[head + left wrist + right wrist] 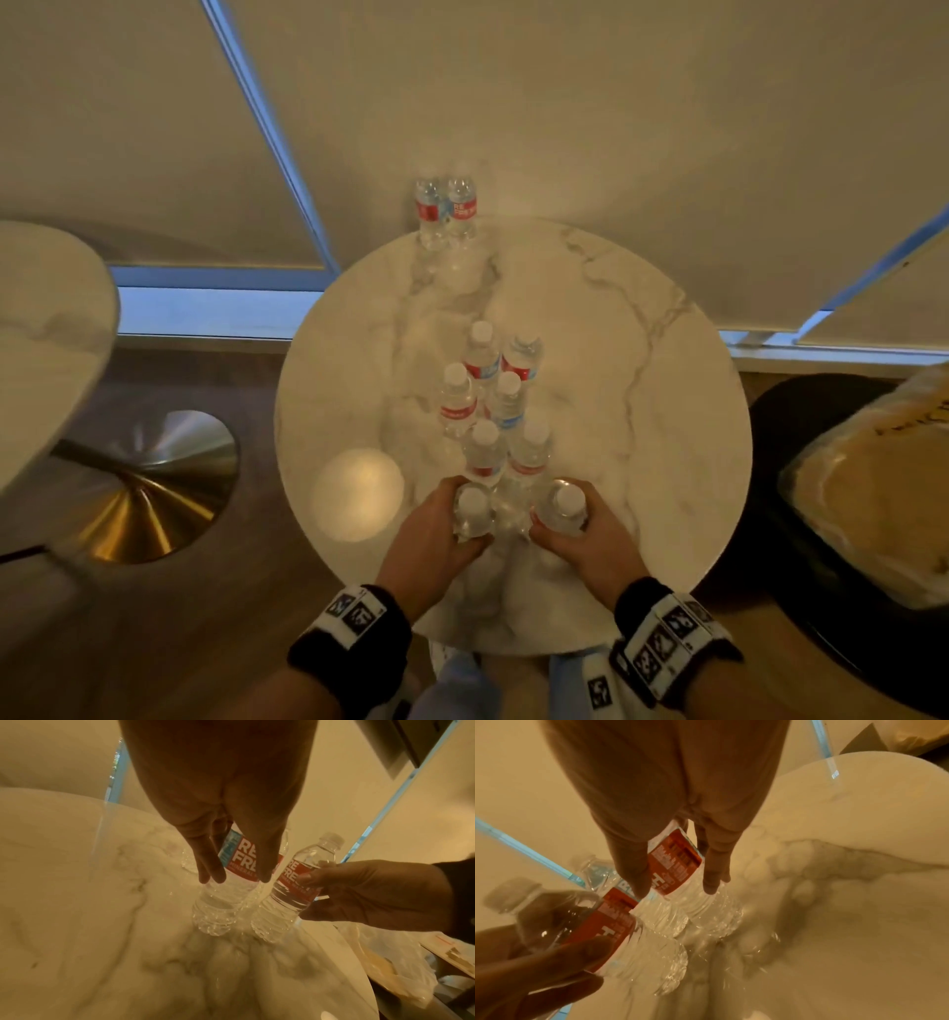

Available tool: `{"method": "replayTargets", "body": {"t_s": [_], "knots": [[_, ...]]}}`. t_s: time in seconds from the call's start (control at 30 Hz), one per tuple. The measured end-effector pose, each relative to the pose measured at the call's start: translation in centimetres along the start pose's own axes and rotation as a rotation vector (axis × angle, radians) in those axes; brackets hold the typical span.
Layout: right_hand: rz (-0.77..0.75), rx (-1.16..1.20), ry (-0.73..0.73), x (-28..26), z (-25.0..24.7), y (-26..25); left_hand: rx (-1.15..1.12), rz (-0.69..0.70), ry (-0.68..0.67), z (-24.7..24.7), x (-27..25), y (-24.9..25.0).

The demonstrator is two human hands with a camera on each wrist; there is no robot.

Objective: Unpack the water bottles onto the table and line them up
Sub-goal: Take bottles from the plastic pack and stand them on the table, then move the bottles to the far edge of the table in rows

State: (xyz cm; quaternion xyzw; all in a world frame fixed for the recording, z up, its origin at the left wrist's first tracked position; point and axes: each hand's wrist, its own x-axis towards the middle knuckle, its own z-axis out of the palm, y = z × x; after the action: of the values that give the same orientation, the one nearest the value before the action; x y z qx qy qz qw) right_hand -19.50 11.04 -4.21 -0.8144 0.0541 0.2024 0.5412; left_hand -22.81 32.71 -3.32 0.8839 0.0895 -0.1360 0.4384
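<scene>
Hands: left hand (436, 534) and right hand (580, 534) each grip a bottle; set both upright, touching the double row (493, 406).

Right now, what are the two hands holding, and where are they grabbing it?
Each hand grips one clear plastic water bottle around its red-labelled middle: the left hand holds the left bottle, the right hand the right bottle.

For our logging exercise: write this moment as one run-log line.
left hand: grips bottle | right hand: grips second bottle | both bottles upright at near end of double row on table
</scene>
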Motion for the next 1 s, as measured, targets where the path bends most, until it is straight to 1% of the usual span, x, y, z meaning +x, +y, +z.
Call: {"method": "replayTargets", "body": {"t_s": [0.1, 0.17, 0.27, 0.3, 0.37, 0.43, 0.53, 0.6, 0.67, 0.73, 0.77, 0.87, 0.9, 0.93, 0.97, 1.0], "knots": [[0.021, -0.083, -0.070, 0.5, -0.2, -0.4, 0.000, -0.008, -0.026, 0.1, 0.5, -0.4], [0.068, -0.138, -0.130, 0.9, -0.9, -0.3, -0.022, -0.026, -0.044, 0.1, 0.6, -0.7], [0.146, -0.269, -0.216, 1.6, -3.3, -0.2, -0.003, -0.108, -0.115, -0.8, 0.2, -1.6], [0.162, -0.329, -0.233, 1.8, -4.4, -0.2, 0.017, -0.139, -0.119, -1.4, -0.1, -2.2], [0.163, -0.414, -0.225, 2.7, -7.1, -0.6, 0.081, -0.188, -0.075, -3.1, -0.3, -3.2], [0.130, -0.448, -0.189, 4.2, -9.7, -2.0, 0.139, -0.210, 0.024, -5.7, 0.3, -3.1], [0.035, -0.451, -0.135, 8.1, -11.9, -6.0, 0.183, -0.148, 0.200, -10.1, 3.7, -0.9], [-0.052, -0.468, -0.110, 11.2, -11.8, -9.2, 0.224, -0.058, 0.256, -12.7, 7.0, 1.7], [-0.141, -0.521, -0.119, 13.9, -10.8, -12.2, 0.264, 0.077, 0.259, -14.3, 10.7, 4.3], [-0.193, -0.598, -0.176, 16.1, -9.2, -14.6, 0.281, 0.203, 0.178, -15.0, 13.9, 6.7], [-0.210, -0.651, -0.216, 17.0, -8.3, -15.5, 0.309, 0.264, 0.101, -15.0, 15.3, 7.9], [-0.222, -0.831, -0.315, 18.7, -6.0, -17.3, 0.544, 0.438, -0.214, -14.2, 19.2, 10.1], [-0.223, -0.878, -0.324, 19.0, -5.3, -17.4, 0.633, 0.480, -0.312, -13.7, 20.3, 10.4], [-0.226, -0.903, -0.319, 19.2, -4.8, -17.3, 0.709, 0.512, -0.380, -13.3, 21.2, 10.5], [-0.231, -0.903, -0.299, 19.4, -4.5, -17.1, 0.762, 0.539, -0.414, -12.9, 21.9, 10.3], [-0.234, -0.888, -0.268, 19.6, -4.3, -16.8, 0.784, 0.566, -0.419, -12.7, 22.5, 10.2]]}}
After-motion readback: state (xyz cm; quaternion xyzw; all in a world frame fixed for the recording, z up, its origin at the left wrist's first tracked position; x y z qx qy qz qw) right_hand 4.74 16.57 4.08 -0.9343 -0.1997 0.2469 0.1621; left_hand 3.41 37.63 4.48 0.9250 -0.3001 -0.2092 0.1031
